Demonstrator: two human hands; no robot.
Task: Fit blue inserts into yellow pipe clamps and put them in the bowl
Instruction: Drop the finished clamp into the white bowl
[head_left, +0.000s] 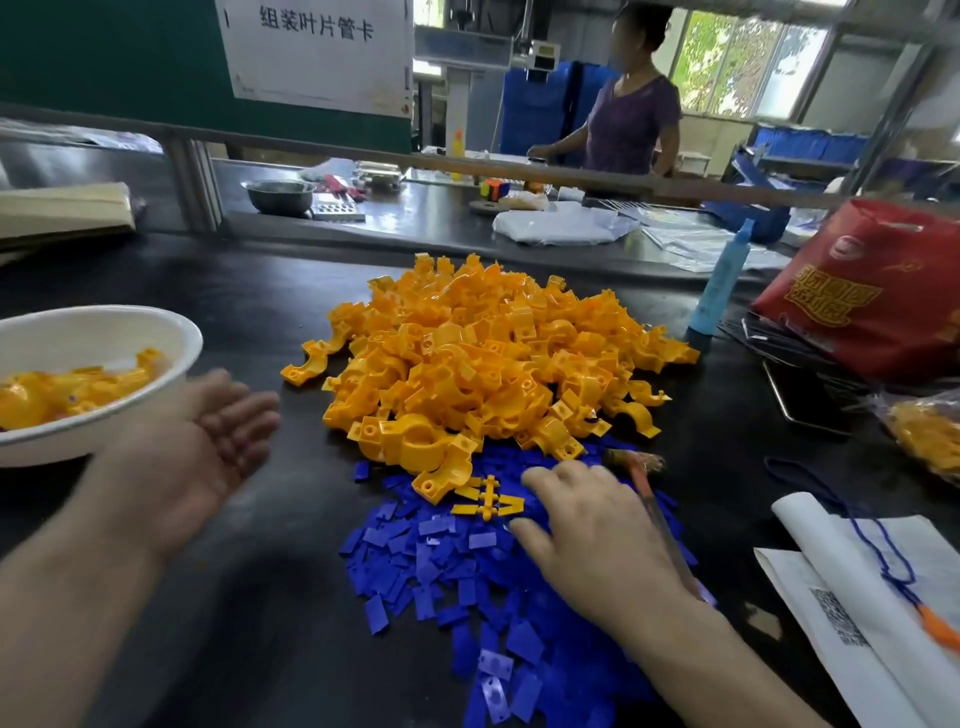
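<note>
A big heap of yellow pipe clamps lies on the black table, and in front of it spreads a pile of flat blue inserts. At the left stands a white bowl with several yellow clamps inside. My left hand hovers just right of the bowl, blurred, palm up, fingers apart and holding nothing. My right hand rests palm down on the blue inserts, fingers spread over them; whether a piece is under its fingers is hidden.
A hammer lies beside my right hand. White bags sit at the right front, with a red bag and a blue bottle behind. A metal bowl stands on the far bench, where a person stands.
</note>
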